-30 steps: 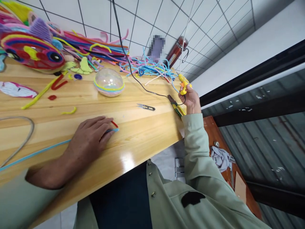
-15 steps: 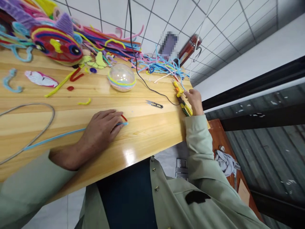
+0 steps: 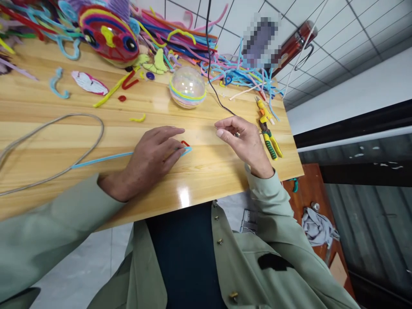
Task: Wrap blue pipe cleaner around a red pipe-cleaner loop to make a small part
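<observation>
My left hand (image 3: 157, 152) rests on the table, thumb and fingers pinching a long light-blue pipe cleaner (image 3: 103, 161) near its bent right end. A short bent red pipe cleaner piece (image 3: 185, 143) shows just past those fingertips. To the right, my right hand (image 3: 243, 139) is low over the table, fingers and thumb curled around the thread snips (image 3: 237, 134), of which only a small dark bit shows. Right beside this hand lie yellow-and-green handled pliers (image 3: 270, 143) and a yellow glue gun (image 3: 264, 112).
A clear ball (image 3: 187, 88) with coloured bands stands mid-table. Behind it are a decorated fish-like figure (image 3: 109, 36) and heaps of pipe cleaners (image 3: 238, 75). A black cord (image 3: 209, 56) crosses nearby; a grey cable loop (image 3: 102, 128) lies left. A red flask (image 3: 296, 40) stands by the wall.
My right hand has left the glue gun and come left to where the thread snips lay, curling over them. My left hand still holds the blue pipe cleaner. The view has shifted.
</observation>
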Tool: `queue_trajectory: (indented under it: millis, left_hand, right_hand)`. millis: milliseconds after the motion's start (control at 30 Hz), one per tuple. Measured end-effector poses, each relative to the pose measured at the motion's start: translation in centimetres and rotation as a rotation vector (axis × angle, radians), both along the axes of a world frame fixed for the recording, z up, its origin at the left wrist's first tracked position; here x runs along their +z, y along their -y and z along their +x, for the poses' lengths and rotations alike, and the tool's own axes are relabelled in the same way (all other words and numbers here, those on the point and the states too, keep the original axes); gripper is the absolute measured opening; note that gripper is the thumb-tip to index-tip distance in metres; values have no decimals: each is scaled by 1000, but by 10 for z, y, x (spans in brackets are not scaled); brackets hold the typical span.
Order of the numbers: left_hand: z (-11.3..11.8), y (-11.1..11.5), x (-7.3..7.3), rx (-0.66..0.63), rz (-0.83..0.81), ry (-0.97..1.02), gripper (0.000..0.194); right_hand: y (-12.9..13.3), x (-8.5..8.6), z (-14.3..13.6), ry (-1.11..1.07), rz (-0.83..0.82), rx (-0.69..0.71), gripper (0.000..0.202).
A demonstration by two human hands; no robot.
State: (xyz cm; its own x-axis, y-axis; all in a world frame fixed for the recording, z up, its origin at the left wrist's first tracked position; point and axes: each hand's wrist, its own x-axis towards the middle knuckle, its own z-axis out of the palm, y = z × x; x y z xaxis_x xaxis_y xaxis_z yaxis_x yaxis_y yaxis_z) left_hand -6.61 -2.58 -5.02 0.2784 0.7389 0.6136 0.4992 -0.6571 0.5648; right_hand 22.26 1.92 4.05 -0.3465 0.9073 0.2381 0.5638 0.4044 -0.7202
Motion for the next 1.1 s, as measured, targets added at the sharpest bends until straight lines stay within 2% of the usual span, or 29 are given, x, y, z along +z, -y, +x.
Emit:
queue_trajectory:
  millis: [100, 267, 400, 500, 667, 833, 967, 1100]
  left_hand:
    - [-1, 0, 7, 35, 18, 88, 9]
    - [-3, -7, 21, 176, -192, 304, 15]
    - [2, -17, 34, 292, -325, 541, 20]
    - [15, -25, 45, 268, -417, 696, 24]
    - [51, -35, 63, 214, -328, 873, 29]
    - [77, -42, 75, 180, -339, 995, 25]
    - [86, -41, 81, 148, -376, 1033, 29]
    - [91, -36, 82, 119, -387, 1062, 32]
  right_hand:
    - [4, 5, -11, -57, -8, 11, 40]
    - [21, 0, -31, -188, -110, -71, 47]
    - [29, -9, -54, -349, -208, -60, 50]
    - [26, -8, -72, -447, -198, -40, 50]
    - [12, 2, -88, -527, -49, -29, 45]
    - [-2, 5, -85, -610, -16, -61, 51]
    - [-10, 4, -79, -747, -56, -19, 61]
    - [-11, 5, -74, -807, -104, 24, 62]
